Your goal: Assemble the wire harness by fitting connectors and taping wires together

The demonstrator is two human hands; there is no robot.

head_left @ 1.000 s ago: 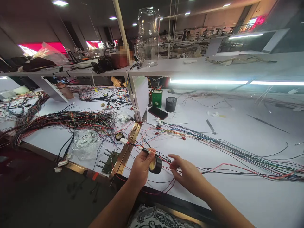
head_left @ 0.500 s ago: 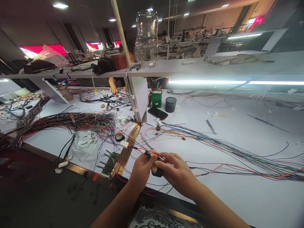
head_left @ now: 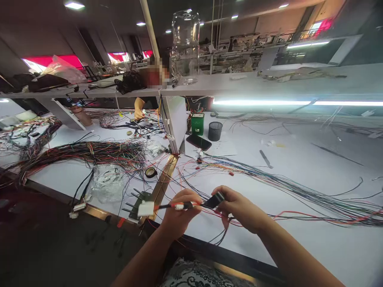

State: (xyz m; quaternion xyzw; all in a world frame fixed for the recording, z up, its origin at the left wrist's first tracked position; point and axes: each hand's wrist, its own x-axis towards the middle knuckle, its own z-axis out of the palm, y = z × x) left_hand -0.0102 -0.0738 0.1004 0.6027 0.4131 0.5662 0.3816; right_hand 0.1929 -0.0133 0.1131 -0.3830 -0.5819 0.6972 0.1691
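White, blocky connector, now lower

Left hand and right hand bare, forearms too; the garment below is black-and-white, its curls possibly floral from here.

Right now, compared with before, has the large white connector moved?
Yes. The large white connector has moved lower and slightly left, away from the resting tape roll, and overlaps the green board in view.
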